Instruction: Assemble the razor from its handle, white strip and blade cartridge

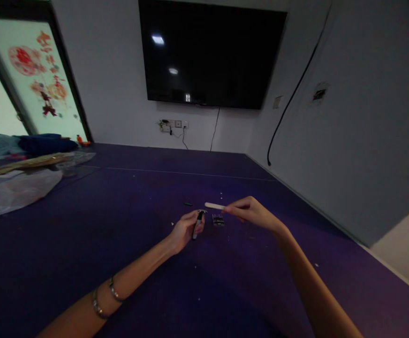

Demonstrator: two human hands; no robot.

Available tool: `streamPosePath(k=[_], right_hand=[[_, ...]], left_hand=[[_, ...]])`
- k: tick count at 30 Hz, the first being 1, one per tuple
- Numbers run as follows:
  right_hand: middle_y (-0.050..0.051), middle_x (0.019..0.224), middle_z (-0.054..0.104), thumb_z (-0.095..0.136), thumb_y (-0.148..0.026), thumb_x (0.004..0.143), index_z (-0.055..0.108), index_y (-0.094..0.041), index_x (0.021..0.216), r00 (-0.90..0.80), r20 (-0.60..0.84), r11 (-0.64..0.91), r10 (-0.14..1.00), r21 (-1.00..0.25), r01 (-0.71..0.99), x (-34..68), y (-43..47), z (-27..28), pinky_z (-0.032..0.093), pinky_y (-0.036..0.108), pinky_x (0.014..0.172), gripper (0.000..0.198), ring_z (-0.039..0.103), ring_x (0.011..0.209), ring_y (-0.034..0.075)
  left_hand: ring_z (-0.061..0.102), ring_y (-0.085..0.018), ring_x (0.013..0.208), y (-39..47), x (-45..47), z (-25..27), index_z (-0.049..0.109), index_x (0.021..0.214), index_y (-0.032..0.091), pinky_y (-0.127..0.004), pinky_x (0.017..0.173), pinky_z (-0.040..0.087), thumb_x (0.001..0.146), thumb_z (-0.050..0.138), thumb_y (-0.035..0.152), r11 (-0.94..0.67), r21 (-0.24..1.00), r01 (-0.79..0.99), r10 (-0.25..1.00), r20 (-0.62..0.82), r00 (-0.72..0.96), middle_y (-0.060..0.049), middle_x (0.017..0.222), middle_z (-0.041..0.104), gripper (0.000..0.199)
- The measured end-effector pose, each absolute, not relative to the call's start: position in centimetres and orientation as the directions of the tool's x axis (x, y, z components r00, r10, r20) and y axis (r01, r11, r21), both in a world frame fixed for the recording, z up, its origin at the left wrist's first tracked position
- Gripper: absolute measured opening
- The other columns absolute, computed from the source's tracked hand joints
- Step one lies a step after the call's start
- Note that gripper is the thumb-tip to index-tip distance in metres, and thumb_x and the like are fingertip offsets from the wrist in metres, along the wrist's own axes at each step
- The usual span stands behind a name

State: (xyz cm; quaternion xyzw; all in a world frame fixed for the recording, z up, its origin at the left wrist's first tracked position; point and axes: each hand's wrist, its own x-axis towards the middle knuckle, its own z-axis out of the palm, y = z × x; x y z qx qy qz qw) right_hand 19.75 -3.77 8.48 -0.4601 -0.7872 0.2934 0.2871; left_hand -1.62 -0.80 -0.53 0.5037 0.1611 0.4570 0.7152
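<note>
The head view is showing two hands working above a purple floor (134, 206). The left hand (186, 228) is clamping its fingers around a dark T-shaped tool (197, 226), perhaps a razor, whose head is pointing away from the person. The right hand (250, 211) is pinching a pale stick (214, 205) between thumb and fingertips, and the stick's free end is pointing left, lying just beside the tool's head; whether the two are touching is hard to tell. For good handling, the left hand is probably needing a firm grip low on the handle, leaving the head clear of fingers, in case it is carrying an edge. The right hand is likely doing best with a light pinch, guiding the stick by small wrist turns and avoiding the clear case (218, 220), which is sitting between the hands with dark parts showing. Counting up, one tool and one stick are being held; one case is lying nearby; one dark piece (188, 204) is lying just beyond the left hand; two bracelets (98, 304) are circling the left forearm; and several white scraps (317, 265) are dotting the floor, too small for counting surely.
</note>
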Motion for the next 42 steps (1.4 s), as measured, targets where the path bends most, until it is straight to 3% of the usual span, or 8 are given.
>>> streamPosePath(k=[2,7,11,16,21,26,34,42], right_hand=[[-0.004,0.047,0.040,0.050,-0.052,0.078,0.070,-0.012,0.077,-0.392,0.190,0.398,0.900,-0.723,0.564,19.8,-3.7,8.4,0.025,0.021,0.042,0.044,0.034,0.043,0.006],[-0.005,0.044,0.037,0.051,-0.053,0.077,0.070,-0.013,0.077,-0.529,0.053,0.391,0.847,-0.737,0.552,19.7,-3.5,8.1,0.022,0.021,0.041,0.044,0.031,0.041,0.006],[-0.005,0.045,0.036,0.047,-0.054,0.079,0.070,-0.013,0.074,-0.440,0.144,0.396,0.886,-0.730,0.558,19.4,-3.6,8.2,0.022,0.021,0.041,0.047,0.029,0.041,0.006],[-0.006,0.045,0.035,0.049,-0.054,0.078,0.070,-0.014,0.077,-0.501,0.032,0.364,0.865,-0.728,0.582,19.2,-4.0,8.5,0.020,0.021,0.040,0.045,0.028,0.041,0.006],[-0.006,0.047,0.030,0.046,-0.054,0.079,0.067,-0.013,0.065,-0.468,0.120,0.408,0.876,-0.704,0.582,19.0,-4.2,8.7,0.018,0.022,0.041,0.047,0.024,0.043,0.006],[-0.006,0.046,0.031,0.050,-0.052,0.077,0.069,-0.014,0.071,-0.526,0.029,0.394,0.850,-0.699,0.598,19.3,-4.5,9.1,0.017,0.022,0.040,0.043,0.025,0.043,0.006],[-0.001,0.058,0.050,0.055,-0.048,0.075,0.067,-0.015,0.090,-0.353,0.224,0.394,0.908,-0.743,0.541,19.7,-4.3,9.3,0.032,0.021,0.046,0.038,0.042,0.051,0.008],[0.001,0.052,0.054,0.036,-0.046,0.086,0.062,-0.014,0.066,-0.110,0.388,0.352,0.915,-0.635,0.688,18.6,-2.9,7.5,0.036,0.022,0.046,0.045,0.051,0.047,0.011]], left_hand=[[0.033,-0.009,0.049,-0.9,-1.7,-0.5,0.055,0.071,0.012,-0.023,0.050,0.024,0.075,0.054,0.030,0.082,0.882,-0.465,0.810,0.213,0.546,0.002,0.051,0.039,0.018],[0.033,-0.009,0.049,-1.1,-1.7,-0.4,0.055,0.074,0.013,-0.023,0.049,0.022,0.074,0.056,0.032,0.098,0.892,-0.442,0.823,0.177,0.539,0.002,0.053,0.041,0.019],[0.033,-0.009,0.049,-1.2,-1.6,-0.4,0.055,0.070,0.013,-0.023,0.050,0.023,0.074,0.055,0.034,0.078,0.907,-0.413,0.807,0.186,0.561,0.002,0.052,0.040,0.022],[0.034,-0.009,0.048,-1.3,-1.5,-0.6,0.056,0.071,0.012,-0.024,0.049,0.021,0.075,0.055,0.038,0.061,0.920,-0.388,0.789,0.193,0.583,0.002,0.053,0.040,0.026],[0.034,-0.009,0.049,-1.5,-1.4,-0.9,0.055,0.069,0.012,-0.024,0.049,0.022,0.076,0.055,0.037,0.055,0.918,-0.393,0.776,0.208,0.596,0.002,0.053,0.039,0.026],[0.034,-0.008,0.048,-1.4,-1.2,-1.2,0.056,0.072,0.012,-0.024,0.048,0.020,0.073,0.057,0.042,0.055,0.918,-0.393,0.777,0.208,0.594,0.002,0.054,0.041,0.030],[0.032,-0.008,0.047,-0.9,-1.9,-0.3,0.054,0.073,0.013,-0.023,0.051,0.028,0.074,0.056,0.033,0.162,0.859,-0.486,0.791,0.182,0.585,0.004,0.052,0.036,0.020],[0.032,-0.007,0.043,-0.3,-2.8,0.8,0.052,0.074,0.014,-0.021,0.046,0.029,0.077,0.048,0.024,0.184,0.833,-0.522,0.802,0.179,0.570,0.004,0.051,0.034,0.011]])
